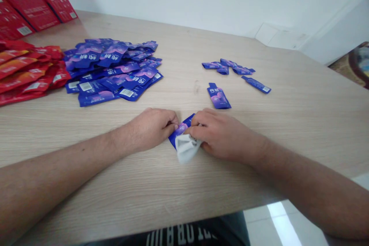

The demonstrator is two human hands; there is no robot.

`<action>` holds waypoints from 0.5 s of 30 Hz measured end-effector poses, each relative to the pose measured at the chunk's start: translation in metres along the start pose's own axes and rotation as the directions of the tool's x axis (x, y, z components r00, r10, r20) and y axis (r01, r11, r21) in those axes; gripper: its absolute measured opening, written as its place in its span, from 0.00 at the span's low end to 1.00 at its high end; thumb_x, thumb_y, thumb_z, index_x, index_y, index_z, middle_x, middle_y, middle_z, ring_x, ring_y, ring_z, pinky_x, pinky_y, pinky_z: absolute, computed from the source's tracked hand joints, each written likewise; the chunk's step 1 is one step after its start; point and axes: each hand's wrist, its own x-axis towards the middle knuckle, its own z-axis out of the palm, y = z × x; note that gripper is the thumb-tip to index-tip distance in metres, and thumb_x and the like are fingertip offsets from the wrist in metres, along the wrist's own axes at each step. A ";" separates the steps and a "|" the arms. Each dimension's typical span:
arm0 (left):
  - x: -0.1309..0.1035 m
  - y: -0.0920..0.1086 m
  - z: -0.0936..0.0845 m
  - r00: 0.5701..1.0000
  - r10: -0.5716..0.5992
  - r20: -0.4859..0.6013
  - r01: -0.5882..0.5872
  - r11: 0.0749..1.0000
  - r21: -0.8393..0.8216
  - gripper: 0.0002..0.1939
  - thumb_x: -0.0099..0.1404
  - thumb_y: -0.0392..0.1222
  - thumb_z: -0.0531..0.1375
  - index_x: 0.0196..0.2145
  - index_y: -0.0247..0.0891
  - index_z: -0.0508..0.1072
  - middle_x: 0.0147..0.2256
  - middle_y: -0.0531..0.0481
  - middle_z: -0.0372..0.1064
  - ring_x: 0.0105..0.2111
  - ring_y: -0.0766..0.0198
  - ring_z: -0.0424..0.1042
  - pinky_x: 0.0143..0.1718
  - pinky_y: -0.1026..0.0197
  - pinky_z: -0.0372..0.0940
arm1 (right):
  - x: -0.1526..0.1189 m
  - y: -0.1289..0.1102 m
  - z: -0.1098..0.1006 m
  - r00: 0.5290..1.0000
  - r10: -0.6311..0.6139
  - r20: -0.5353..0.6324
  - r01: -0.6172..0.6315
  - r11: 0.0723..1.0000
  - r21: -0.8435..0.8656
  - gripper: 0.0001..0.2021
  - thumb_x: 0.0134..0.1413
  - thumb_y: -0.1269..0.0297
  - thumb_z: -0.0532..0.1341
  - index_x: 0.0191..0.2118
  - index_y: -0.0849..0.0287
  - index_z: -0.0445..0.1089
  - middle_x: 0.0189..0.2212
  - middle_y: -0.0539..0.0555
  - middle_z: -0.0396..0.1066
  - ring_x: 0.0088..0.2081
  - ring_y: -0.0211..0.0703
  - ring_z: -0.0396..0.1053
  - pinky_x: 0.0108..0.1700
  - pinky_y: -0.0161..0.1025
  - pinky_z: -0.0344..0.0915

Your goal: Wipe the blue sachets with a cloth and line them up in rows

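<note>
While both bare hands work close together at the near-middle of the wood-grain table (129,192), a blue pouch (181,127) lies between them, slanted, its far end angled right, its surface partly covered. Left hand (157,127): fingers curled, thumb and forefinger narrowed onto the pouch's left edge, apparently pinching it. Right hand (221,132): fingers bunched around a white cloth (187,150), which hangs toward the near side and overlaps the pouch's near right part; fingertips close over the pouch's far right part, though whether they grip it as well I cannot tell.

Just beyond the right hand, a single pouch (219,97) lies flat, neck pointing far and left. Farther off on the right, a small cluster of pouches (225,65), some overlapping, with one narrow-looking pouch (256,84) set just to their right, barcode at its right end.

Far left of the hands: a large heap of blue pouches (115,69), overlapping at many angles. Left of it, touching, a stack of red packets (29,71) runs out of view. Behind these, red cartons (37,5) with raised flaps stand in the far left corner. White wall (173,0) along the far side.
</note>
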 end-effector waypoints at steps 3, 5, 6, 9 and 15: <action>0.000 0.000 0.000 1.000 0.006 0.000 -0.006 1.000 0.008 0.10 0.67 0.42 0.54 0.34 0.44 0.76 0.32 0.54 0.77 0.31 0.63 0.72 0.32 0.61 0.58 | 0.001 0.001 0.002 1.000 0.018 -0.010 -0.018 1.000 0.002 0.12 0.59 0.73 0.58 0.47 0.59 0.73 0.43 0.58 0.69 0.46 0.49 0.65 0.51 0.46 0.64; 0.000 0.001 -0.001 1.000 -0.001 0.001 0.001 1.000 0.020 0.09 0.66 0.42 0.55 0.34 0.44 0.76 0.32 0.54 0.77 0.31 0.63 0.72 0.32 0.61 0.58 | 0.002 0.004 0.004 0.991 0.119 -0.062 -0.121 0.993 -0.019 0.10 0.59 0.73 0.58 0.45 0.60 0.73 0.42 0.59 0.68 0.45 0.49 0.64 0.51 0.46 0.64; 0.000 0.001 -0.001 1.000 -0.005 0.002 0.005 1.000 0.025 0.09 0.66 0.41 0.55 0.34 0.44 0.76 0.32 0.54 0.77 0.31 0.63 0.72 0.32 0.61 0.58 | 0.002 0.004 0.004 0.986 0.148 -0.079 -0.151 0.988 -0.026 0.10 0.59 0.73 0.58 0.44 0.61 0.73 0.42 0.59 0.68 0.45 0.50 0.64 0.51 0.47 0.64; 0.000 0.002 -0.001 1.000 -0.009 0.003 0.008 0.999 0.034 0.10 0.66 0.41 0.54 0.34 0.43 0.76 0.32 0.53 0.77 0.32 0.63 0.73 0.32 0.61 0.58 | 0.005 -0.003 0.004 0.996 0.068 -0.063 -0.069 0.997 -0.014 0.10 0.63 0.71 0.57 0.46 0.59 0.74 0.43 0.59 0.68 0.46 0.50 0.63 0.51 0.47 0.63; 0.000 0.004 -0.001 1.000 -0.009 -0.013 0.009 0.998 0.058 0.11 0.66 0.40 0.53 0.32 0.41 0.75 0.30 0.52 0.76 0.30 0.64 0.72 0.30 0.62 0.56 | 0.009 -0.011 0.004 0.990 0.100 -0.095 -0.104 0.994 -0.036 0.10 0.64 0.70 0.56 0.47 0.60 0.74 0.43 0.60 0.68 0.45 0.50 0.62 0.50 0.48 0.63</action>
